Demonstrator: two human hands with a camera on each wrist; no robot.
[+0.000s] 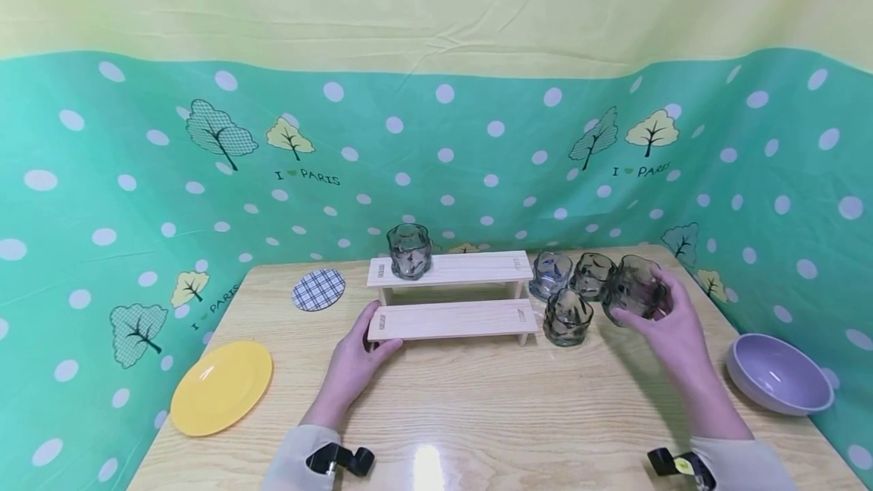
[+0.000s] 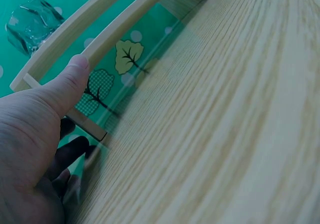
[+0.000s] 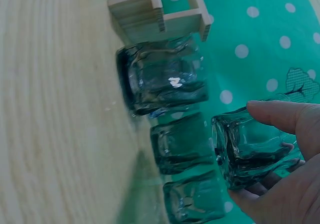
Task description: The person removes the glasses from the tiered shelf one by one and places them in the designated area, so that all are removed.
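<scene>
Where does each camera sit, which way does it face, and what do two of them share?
Head: on the head, facing forward and down over the table; left hand, right hand and both sleeves show.
Left wrist: on that wrist, facing the two-tier stand; only the left hand shows.
Right wrist: on that wrist, facing the held glass and three standing glasses; only the right hand shows.
Shared: head and left wrist both show the glass on the stand's upper tier.

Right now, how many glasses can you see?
At least 5: a glass on the upper shelf, a held glass in the right hand; on the table, a bluish glass, a rear glass beside it and a front glass. The held glass may hide another.
</scene>
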